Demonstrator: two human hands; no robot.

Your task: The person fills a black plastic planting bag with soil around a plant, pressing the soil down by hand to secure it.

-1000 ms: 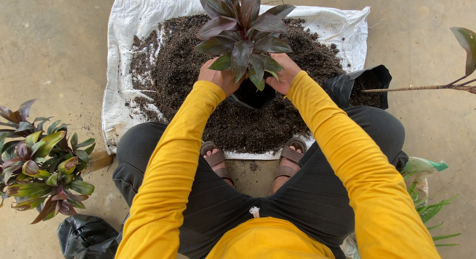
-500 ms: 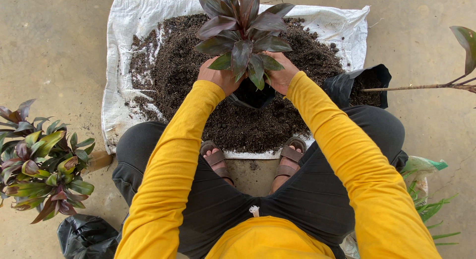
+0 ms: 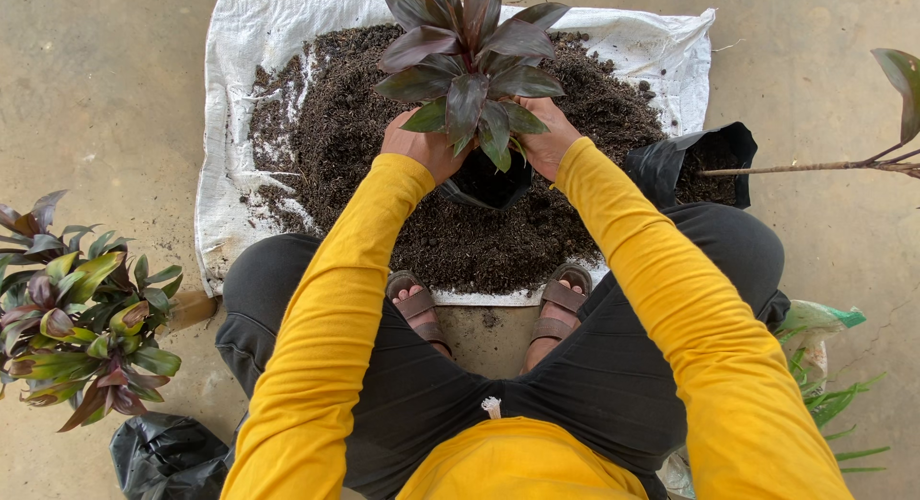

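Sandals nearest, brown-strapped, planted at the near edge of a white woven sack spread flat on the concrete. Farther out, yellow sleeves reaching forward to a black plastic grow bag, soft-walled, upright in the soil heap, dark earth visible inside its mouth. Left hand curled against the bag's left rim, right hand curled against the right rim, fingers bent inward and partly hidden under leaves; firmness of grip impossible to tell. Rising from the bag, a plant with broad, pointed, glossy leaves, deep purple-maroon with green on the lower ones, spread in a rosette.

Just right of that, a second black bag, slumped open on the sack's right edge, soil inside. Off to the left on the concrete, a similar potted plant, green and maroon, and a crumpled black bag near it. At lower right, a green and white plastic package, crumpled, among thin green leaves.
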